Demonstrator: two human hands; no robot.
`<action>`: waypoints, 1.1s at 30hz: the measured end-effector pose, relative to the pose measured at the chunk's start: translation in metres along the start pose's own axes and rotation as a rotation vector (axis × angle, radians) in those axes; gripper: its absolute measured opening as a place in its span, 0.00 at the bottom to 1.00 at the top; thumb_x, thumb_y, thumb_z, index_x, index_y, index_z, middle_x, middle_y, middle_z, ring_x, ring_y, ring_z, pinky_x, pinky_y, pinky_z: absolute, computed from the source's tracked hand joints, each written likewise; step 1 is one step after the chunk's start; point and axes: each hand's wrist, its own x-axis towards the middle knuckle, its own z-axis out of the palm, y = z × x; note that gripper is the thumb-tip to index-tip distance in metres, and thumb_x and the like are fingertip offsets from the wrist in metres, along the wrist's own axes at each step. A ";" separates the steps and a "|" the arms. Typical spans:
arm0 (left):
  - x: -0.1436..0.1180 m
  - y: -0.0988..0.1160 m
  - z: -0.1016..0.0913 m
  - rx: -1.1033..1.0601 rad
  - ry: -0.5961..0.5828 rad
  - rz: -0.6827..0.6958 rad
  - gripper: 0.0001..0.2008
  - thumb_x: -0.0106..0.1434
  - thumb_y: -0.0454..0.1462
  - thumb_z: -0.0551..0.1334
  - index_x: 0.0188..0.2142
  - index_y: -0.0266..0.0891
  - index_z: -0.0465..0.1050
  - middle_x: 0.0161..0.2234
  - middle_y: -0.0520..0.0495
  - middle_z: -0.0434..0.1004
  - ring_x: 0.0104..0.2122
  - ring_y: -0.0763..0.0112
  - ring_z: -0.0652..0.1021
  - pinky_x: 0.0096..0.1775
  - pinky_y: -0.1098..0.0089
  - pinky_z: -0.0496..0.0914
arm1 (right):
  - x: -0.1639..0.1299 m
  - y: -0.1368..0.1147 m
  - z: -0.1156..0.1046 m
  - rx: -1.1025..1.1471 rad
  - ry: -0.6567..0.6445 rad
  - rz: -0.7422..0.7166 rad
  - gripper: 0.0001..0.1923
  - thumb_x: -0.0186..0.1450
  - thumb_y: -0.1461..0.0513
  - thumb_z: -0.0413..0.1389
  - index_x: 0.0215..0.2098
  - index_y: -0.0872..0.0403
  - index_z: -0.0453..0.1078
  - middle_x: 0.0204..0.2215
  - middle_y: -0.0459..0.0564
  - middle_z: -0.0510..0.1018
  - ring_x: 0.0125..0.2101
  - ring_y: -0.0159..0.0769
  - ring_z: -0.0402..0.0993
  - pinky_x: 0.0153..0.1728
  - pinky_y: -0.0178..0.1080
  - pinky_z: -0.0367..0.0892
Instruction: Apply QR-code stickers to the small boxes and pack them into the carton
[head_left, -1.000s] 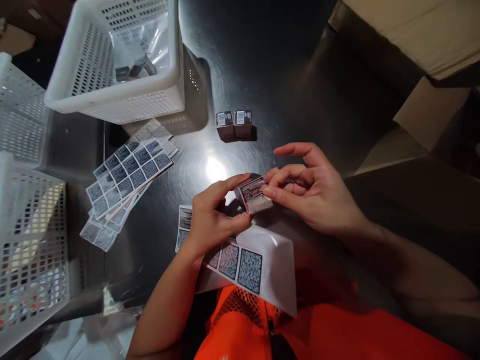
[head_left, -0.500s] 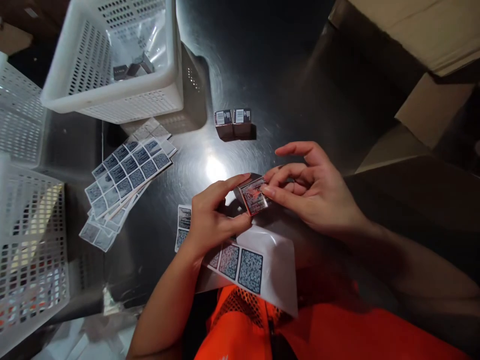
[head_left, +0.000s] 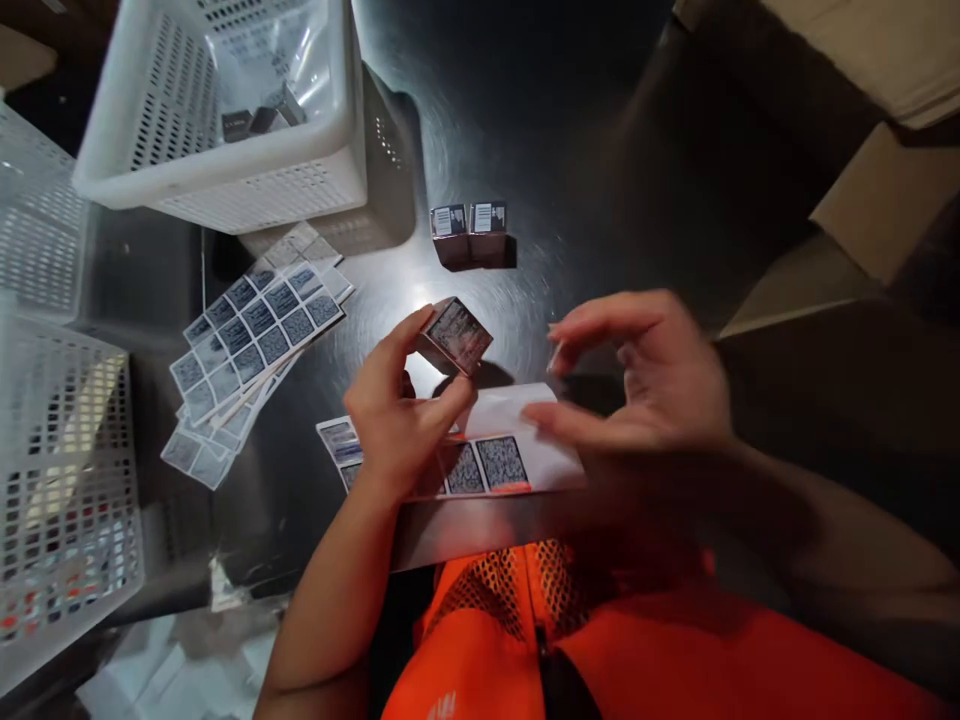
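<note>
Left hand (head_left: 394,415) fingers alone now grip small box (head_left: 455,336); right hand (head_left: 645,375) released, open.

Left forearm bare, entering from 6 o'clock and rising toward 12 o'clock, wrist roughly straight. Left hand (head_left: 397,405) raised, back of hand toward the camera, thumb and index finger extended toward 1 o'clock and pinched closed on an item between their tips; remaining fingers curled under the palm. Right forearm bare, entering from 4 o'clock and running toward 9 o'clock. Right hand (head_left: 645,375) motion-blurred, fingers spread and loosely curved, pointing toward 9 o'clock, thumb lowest; nothing visibly between them. Hands near each other, not touching.
</note>
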 end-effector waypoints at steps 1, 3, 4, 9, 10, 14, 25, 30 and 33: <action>0.001 -0.002 -0.001 0.038 0.032 0.025 0.27 0.53 0.39 0.71 0.54 0.43 0.78 0.43 0.51 0.83 0.27 0.76 0.76 0.29 0.74 0.69 | -0.002 0.001 0.002 -0.058 -0.090 -0.124 0.23 0.62 0.52 0.70 0.50 0.45 0.70 0.39 0.45 0.78 0.41 0.42 0.77 0.49 0.48 0.74; 0.002 -0.006 -0.003 0.064 0.056 0.036 0.27 0.53 0.39 0.72 0.54 0.44 0.77 0.44 0.51 0.83 0.30 0.74 0.78 0.29 0.75 0.70 | -0.005 0.005 0.009 -0.204 -0.215 -0.374 0.23 0.63 0.48 0.68 0.51 0.49 0.72 0.39 0.49 0.81 0.45 0.45 0.77 0.51 0.50 0.72; 0.003 -0.007 -0.004 0.055 0.050 0.021 0.27 0.54 0.39 0.73 0.55 0.44 0.77 0.44 0.51 0.83 0.32 0.74 0.79 0.29 0.75 0.69 | -0.006 0.009 0.013 -0.256 -0.266 -0.435 0.24 0.65 0.48 0.66 0.52 0.50 0.72 0.41 0.51 0.81 0.47 0.47 0.76 0.52 0.51 0.71; 0.009 -0.010 -0.008 0.004 -0.014 -0.128 0.26 0.56 0.41 0.73 0.55 0.45 0.76 0.43 0.52 0.82 0.38 0.71 0.80 0.27 0.76 0.68 | -0.006 0.024 0.023 -0.221 -0.355 -0.365 0.13 0.70 0.61 0.61 0.52 0.52 0.71 0.43 0.53 0.79 0.45 0.41 0.77 0.47 0.43 0.76; 0.010 -0.011 -0.008 0.020 -0.013 -0.143 0.27 0.56 0.41 0.73 0.55 0.45 0.75 0.43 0.52 0.82 0.37 0.71 0.80 0.28 0.76 0.68 | -0.005 0.024 0.024 -0.196 -0.362 -0.331 0.12 0.70 0.62 0.60 0.52 0.52 0.71 0.43 0.52 0.79 0.43 0.39 0.77 0.46 0.40 0.76; 0.014 -0.013 -0.010 0.083 0.019 -0.139 0.25 0.56 0.40 0.72 0.54 0.45 0.75 0.40 0.53 0.83 0.34 0.68 0.81 0.36 0.70 0.71 | -0.005 0.018 0.022 -0.140 -0.324 -0.248 0.08 0.72 0.63 0.58 0.49 0.53 0.73 0.40 0.51 0.80 0.39 0.34 0.80 0.41 0.35 0.76; 0.018 -0.017 -0.013 -0.028 0.021 -0.248 0.20 0.55 0.42 0.70 0.48 0.50 0.78 0.33 0.50 0.82 0.30 0.55 0.80 0.32 0.60 0.68 | -0.006 0.008 0.023 -0.316 -0.429 -0.317 0.10 0.74 0.62 0.53 0.45 0.53 0.77 0.35 0.47 0.84 0.35 0.35 0.81 0.40 0.37 0.75; 0.022 -0.011 -0.013 -0.111 0.044 -0.369 0.24 0.49 0.46 0.71 0.46 0.40 0.81 0.40 0.42 0.79 0.39 0.50 0.80 0.40 0.54 0.72 | -0.001 0.007 0.026 -0.245 -0.099 -0.857 0.10 0.74 0.64 0.52 0.42 0.53 0.77 0.38 0.50 0.81 0.48 0.38 0.76 0.55 0.44 0.71; 0.023 -0.013 -0.012 -0.262 -0.043 -0.421 0.27 0.49 0.48 0.70 0.46 0.38 0.78 0.41 0.42 0.80 0.32 0.59 0.79 0.33 0.61 0.72 | 0.002 -0.002 0.017 0.104 -0.218 -0.792 0.10 0.74 0.59 0.54 0.41 0.51 0.77 0.37 0.49 0.79 0.48 0.38 0.76 0.53 0.41 0.73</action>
